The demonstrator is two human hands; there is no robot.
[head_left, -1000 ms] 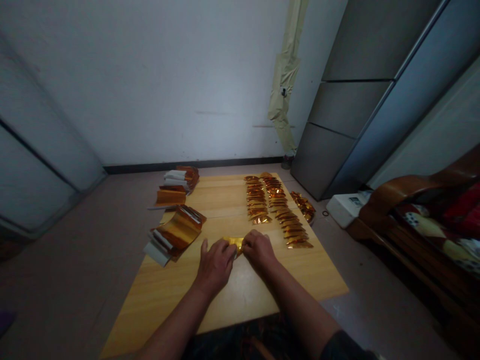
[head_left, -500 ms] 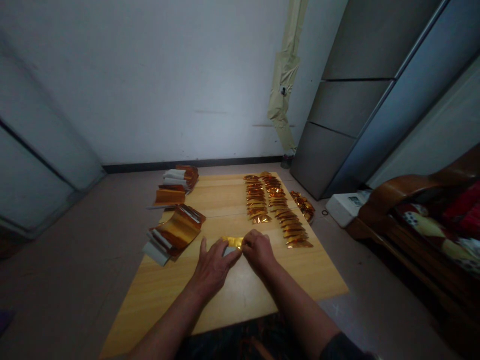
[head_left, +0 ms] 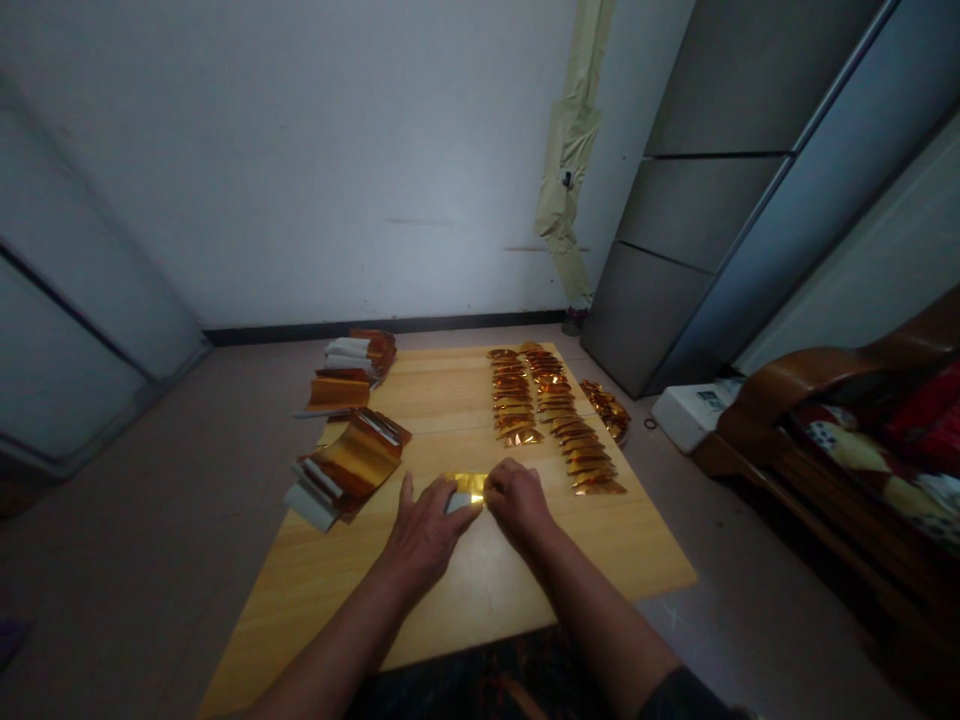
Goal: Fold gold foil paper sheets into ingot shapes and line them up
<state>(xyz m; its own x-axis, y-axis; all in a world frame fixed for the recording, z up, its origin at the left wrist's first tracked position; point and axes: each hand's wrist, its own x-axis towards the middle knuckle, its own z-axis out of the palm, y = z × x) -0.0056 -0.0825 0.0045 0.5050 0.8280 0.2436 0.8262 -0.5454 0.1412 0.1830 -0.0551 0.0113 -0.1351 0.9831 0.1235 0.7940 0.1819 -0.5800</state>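
A small sheet of gold foil paper (head_left: 472, 483) lies on the wooden table between my hands, with some of its pale grey-white back showing near my left thumb. My left hand (head_left: 427, 522) grips its left side, thumb at the near edge and fingers at the far edge. At the right end, my right hand (head_left: 517, 498) has its fingers curled and pinched on the paper. Left of my hands sits a stack of gold foil sheets (head_left: 358, 458), partly fanned and showing white backs. To the right, folded gold foil pieces (head_left: 512, 395) stand in tight rows.
Another pile of foil sheets (head_left: 341, 390) sits at the table's (head_left: 442, 395) far left corner. Beyond its right edge, a heap of shiny gold pieces (head_left: 606, 410) rests lower down. A white box (head_left: 690, 415), a wooden seat (head_left: 757, 440) and a grey fridge (head_left: 690, 210) stand at the right.
Slightly more gold shows at the right part of the sheet, beside my right fingertips. Both hands keep nearly the same place and grip.
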